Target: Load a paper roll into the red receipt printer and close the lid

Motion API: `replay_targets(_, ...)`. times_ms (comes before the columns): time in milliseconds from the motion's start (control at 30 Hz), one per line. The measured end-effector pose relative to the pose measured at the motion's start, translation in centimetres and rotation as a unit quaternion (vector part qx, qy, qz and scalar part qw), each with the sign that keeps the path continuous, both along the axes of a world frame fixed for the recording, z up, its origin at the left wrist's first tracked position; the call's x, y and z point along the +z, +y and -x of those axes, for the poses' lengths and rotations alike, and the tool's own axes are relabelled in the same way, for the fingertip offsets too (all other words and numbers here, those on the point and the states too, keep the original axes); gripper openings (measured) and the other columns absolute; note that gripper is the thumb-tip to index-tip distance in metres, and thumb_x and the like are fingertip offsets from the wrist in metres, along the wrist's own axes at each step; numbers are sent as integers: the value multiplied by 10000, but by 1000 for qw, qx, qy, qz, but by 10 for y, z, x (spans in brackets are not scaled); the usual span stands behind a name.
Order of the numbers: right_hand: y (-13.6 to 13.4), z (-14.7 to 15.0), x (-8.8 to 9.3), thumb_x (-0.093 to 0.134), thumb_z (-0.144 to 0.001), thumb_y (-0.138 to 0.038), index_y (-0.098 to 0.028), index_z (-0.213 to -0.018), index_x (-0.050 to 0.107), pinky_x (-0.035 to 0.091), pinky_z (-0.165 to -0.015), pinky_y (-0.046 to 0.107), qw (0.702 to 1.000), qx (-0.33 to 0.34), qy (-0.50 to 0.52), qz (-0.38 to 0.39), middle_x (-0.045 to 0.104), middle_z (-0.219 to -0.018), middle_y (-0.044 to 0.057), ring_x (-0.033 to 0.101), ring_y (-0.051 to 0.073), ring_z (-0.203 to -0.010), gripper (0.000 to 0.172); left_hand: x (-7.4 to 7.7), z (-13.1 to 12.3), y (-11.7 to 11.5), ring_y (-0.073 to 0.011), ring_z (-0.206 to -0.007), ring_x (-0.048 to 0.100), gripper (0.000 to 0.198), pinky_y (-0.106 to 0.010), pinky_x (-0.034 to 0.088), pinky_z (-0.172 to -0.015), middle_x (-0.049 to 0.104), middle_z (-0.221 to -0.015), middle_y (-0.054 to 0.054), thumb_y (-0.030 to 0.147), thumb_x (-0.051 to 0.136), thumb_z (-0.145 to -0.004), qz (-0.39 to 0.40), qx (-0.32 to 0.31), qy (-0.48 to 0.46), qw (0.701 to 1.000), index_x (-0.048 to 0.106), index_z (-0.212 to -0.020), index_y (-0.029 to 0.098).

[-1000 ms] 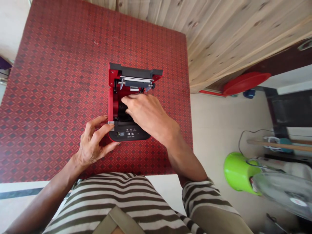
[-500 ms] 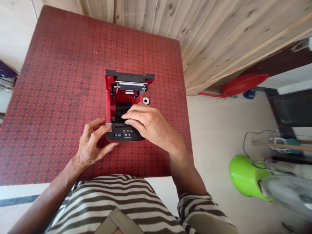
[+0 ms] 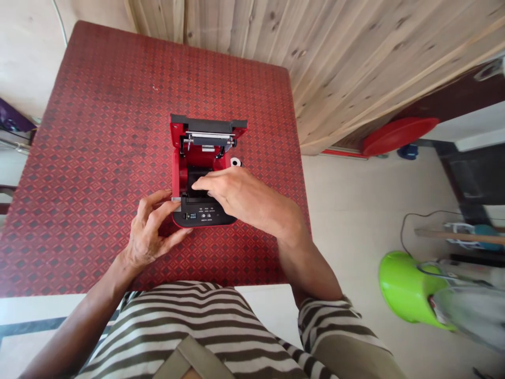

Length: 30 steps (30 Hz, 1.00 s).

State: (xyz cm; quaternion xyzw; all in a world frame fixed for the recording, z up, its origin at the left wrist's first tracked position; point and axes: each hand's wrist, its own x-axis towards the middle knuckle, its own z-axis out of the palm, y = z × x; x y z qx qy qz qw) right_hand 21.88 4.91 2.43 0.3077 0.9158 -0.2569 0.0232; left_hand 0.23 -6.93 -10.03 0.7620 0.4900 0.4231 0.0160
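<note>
A red and black thermal printer (image 3: 205, 215) stands on the table with its lid (image 3: 209, 125) raised, its roller showing underneath. My left hand (image 3: 148, 226) grips the printer's front left corner, fingers along the side and thumb at the front edge. Over the printer's right side reaches my right hand (image 3: 236, 195), its index finger stretched into the dark paper compartment (image 3: 193, 179). The thumb and the other fingertips are mostly hidden, and nothing shows held in them. Just behind that hand, beside the printer, is a small white paper roll (image 3: 235, 162) with a dark core.
The table (image 3: 110, 131) has a red patterned cover. Wooden panelling (image 3: 244, 31) borders its far side. On the floor to the right are a green bucket (image 3: 402, 287), a red round basin (image 3: 398, 136) and a cable (image 3: 418, 213).
My right hand has tilted and shifted slightly, its fingers reaching further left in the compartment, with the thumb now tucked from sight. My left hand keeps its place on the printer.
</note>
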Motion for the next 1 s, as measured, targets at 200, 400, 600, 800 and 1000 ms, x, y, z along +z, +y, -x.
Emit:
replay_targets(200,4,-11,-8,526,-1031,-16,-200,-1101,824,545,-952,325,995,-14,100,17,843,-1090,49,782,194,-1032,357,2,-1,1,-261,-1224,703,736,-360,630,-992,671,-1372,-140,380,889,-878,-4,-18,-14,1000,544,-1515,244)
replay_targets(400,2,-19,-12,592,-1094,-196,-180,-1242,787,548,-1056,370,991,12,128,31,819,-1269,77,766,210,-1150,246,2,-1,0,-260,-1209,714,743,-353,642,-979,678,-1374,-129,381,904,-863,2,-16,-23,1000,560,-1510,258)
replay_targets(600,-6,-12,-14,557,-1104,-162,-164,-1298,770,547,-1036,408,995,8,95,25,827,-1257,101,752,237,-1121,288,1,-1,0,-265,-1212,713,715,-363,656,-953,672,-1365,-149,430,862,-903,-5,-14,-8,1000,542,-1512,233)
replay_targets(800,-1,-16,-22,669,-1053,-174,-190,-1147,802,536,-942,324,982,-30,171,74,849,-1104,42,771,182,-982,164,2,-1,0,-268,-1211,717,702,-371,663,-943,673,-1355,-155,438,853,-911,1,-11,-3,1000,542,-1510,243)
replay_targets(1000,14,-19,-24,613,-1018,-74,-197,-1113,782,541,-886,259,963,-33,213,164,841,-1005,-7,784,129,-926,230,3,0,0,-262,-1226,707,708,-367,651,-964,660,-1362,-156,419,850,-917,2,-13,6,1000,528,-1518,228)
